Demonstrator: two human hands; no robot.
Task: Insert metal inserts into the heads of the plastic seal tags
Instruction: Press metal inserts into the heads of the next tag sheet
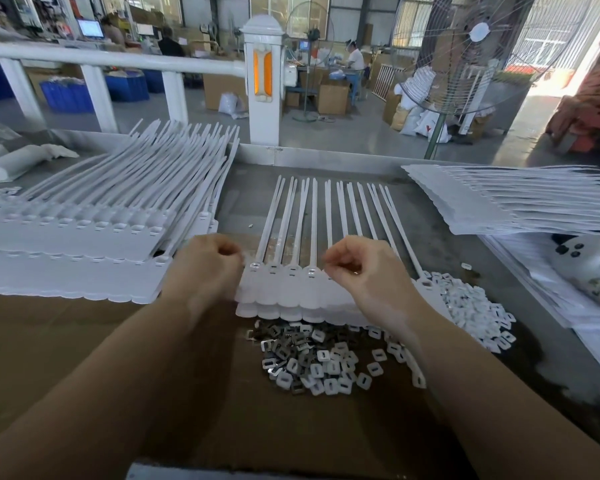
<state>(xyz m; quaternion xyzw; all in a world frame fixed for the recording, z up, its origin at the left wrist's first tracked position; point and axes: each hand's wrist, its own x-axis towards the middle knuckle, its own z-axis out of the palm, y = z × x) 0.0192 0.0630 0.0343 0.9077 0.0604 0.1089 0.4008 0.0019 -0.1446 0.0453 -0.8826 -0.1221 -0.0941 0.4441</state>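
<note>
Work position: a strip of joined plastic seal tags point(291, 289) lies at the centre of the cardboard-covered bench point(66, 341), heads toward the operator, tails pointing to 12 o'clock. Two strips appear stacked.

Left hand point(205, 268): at 9 o'clock of the strip, fingers curled, fingertips at the leftmost head. Whether it pinches an insert cannot be determined.

Right hand point(357, 271): over the heads right of centre, fingers curled with thumb and forefinger close together. Any held part is too small to confirm.

Metal is visible in the slots of at least two heads, at the left end and near the right hand.

Loose metal inserts point(281, 344) lie in a pile at 6 o'clock of the strip, mixed with small white plastic caps point(336, 372). A further heap of white caps point(471, 310) lies at 4 o'clock.

Stacked tag strips point(84, 230) lie at 10 o'clock; another stack point(499, 202) lies at 2 o'clock.

No legible brand, label or writing is visible.
</note>
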